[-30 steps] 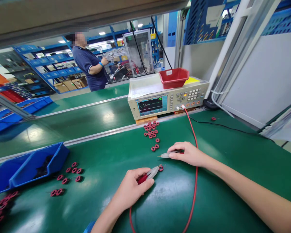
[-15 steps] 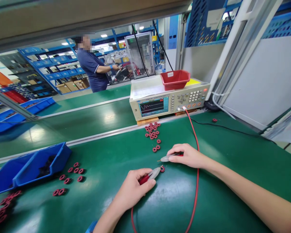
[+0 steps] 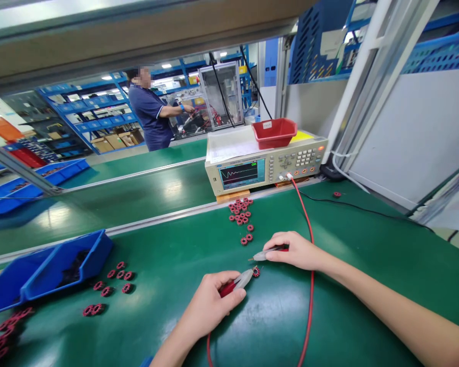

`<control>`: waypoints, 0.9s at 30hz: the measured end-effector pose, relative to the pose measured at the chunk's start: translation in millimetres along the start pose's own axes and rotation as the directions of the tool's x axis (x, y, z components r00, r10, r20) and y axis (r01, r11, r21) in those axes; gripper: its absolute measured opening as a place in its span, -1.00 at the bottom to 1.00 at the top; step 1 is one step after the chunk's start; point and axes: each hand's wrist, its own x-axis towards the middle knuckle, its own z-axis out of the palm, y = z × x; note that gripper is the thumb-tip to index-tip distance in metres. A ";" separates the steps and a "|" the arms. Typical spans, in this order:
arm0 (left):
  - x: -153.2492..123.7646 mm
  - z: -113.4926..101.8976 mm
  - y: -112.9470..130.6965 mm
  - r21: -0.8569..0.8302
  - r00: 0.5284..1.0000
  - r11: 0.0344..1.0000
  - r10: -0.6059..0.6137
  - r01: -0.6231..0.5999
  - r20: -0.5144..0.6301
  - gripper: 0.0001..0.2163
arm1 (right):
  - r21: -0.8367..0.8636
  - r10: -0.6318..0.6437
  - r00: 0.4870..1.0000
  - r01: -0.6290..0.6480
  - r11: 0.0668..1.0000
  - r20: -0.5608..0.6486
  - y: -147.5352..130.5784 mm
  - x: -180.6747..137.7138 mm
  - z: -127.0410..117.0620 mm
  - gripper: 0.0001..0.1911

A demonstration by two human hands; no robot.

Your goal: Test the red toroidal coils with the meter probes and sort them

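Note:
My left hand (image 3: 210, 303) is closed around a red-handled test probe (image 3: 237, 283), its pale tip touching a small red wound ring coil (image 3: 256, 272) on the green mat. My right hand (image 3: 296, 250) pinches a second probe (image 3: 265, 253), whose tip points left just above that coil. Red leads (image 3: 309, 285) run from both probes to the beige tester (image 3: 265, 165), whose screen shows a waveform. A row of similar red coils (image 3: 241, 214) lies between the tester and my hands.
Blue bins (image 3: 42, 267) sit at the left with more red coils (image 3: 112, 283) scattered beside them. A red tray (image 3: 273, 132) rests on top of the tester. A person in a dark blue shirt (image 3: 151, 114) works at a bench beyond the conveyor.
Both hands and probes stay on the same coil. The view has tilted slightly, and the far person has stretched an arm out to the right. The tester's readout flickered between green and red.

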 end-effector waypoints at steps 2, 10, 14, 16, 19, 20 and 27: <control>0.3 -0.1 -0.4 -0.002 1.000 1.000 -0.001 0.001 0.001 -0.74 | 0.012 0.006 1.000 -0.006 1.000 -0.001 -0.1 -0.3 0.5 -0.75; 0.5 -0.5 -0.7 -0.012 1.000 1.000 -0.003 0.004 0.002 -0.77 | 0.015 -0.009 1.000 0.009 1.000 -0.007 1.1 0.6 -3.1 -0.73; 0.7 -0.8 -0.7 -0.028 1.000 1.000 -0.009 0.009 -0.012 -0.73 | -0.029 -0.016 1.000 0.016 0.999 -0.002 7.1 -3.5 -20.8 -0.71; 1.0 -0.4 -1.3 -0.032 1.000 0.999 -0.007 0.006 -0.019 -0.72 | -0.065 -0.013 0.998 0.018 0.998 0.068 8.2 -7.2 -27.2 -0.72; 1.3 0.5 -2.7 -0.037 1.000 0.999 -0.007 0.006 -0.023 -0.72 | -0.116 -0.027 0.987 0.046 0.992 0.159 4.2 -11.7 -25.8 -0.76; 1.4 0.6 -3.0 -0.040 1.000 0.999 -0.007 0.006 -0.023 -0.72 | -0.140 -0.033 0.986 0.056 0.989 0.161 1.9 -12.5 -22.7 -0.77; 2.5 0.1 -2.2 -0.054 1.000 0.998 -0.027 0.026 -0.014 -0.73 | -0.261 -0.017 0.996 0.039 0.964 0.085 -6.7 -11.9 -6.3 -0.81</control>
